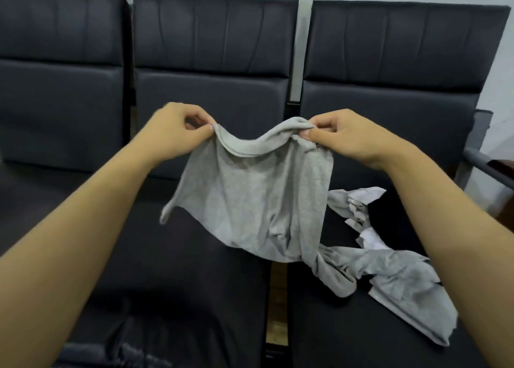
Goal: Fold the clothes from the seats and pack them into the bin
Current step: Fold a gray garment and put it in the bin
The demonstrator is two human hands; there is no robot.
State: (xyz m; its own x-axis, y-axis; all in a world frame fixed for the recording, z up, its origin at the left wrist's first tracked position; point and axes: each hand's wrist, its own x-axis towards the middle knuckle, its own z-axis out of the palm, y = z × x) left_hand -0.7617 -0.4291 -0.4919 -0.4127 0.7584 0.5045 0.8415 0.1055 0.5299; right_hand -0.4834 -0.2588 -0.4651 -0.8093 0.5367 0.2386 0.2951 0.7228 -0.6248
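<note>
Both hands, left hand (178, 131) and right hand (345, 136), pinch a grey shirt's (258, 195) neckline above the black seats (194, 270), more clothes (389, 228) at four o'clock.

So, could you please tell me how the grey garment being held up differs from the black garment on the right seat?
The grey garment hangs in the air, pinched at its top edge by the left hand and the right hand; the black garment lies untouched on the right seat. The grey one is partly spread out, while the black one sits crumpled among other clothes. Neither is folded yet.
</note>
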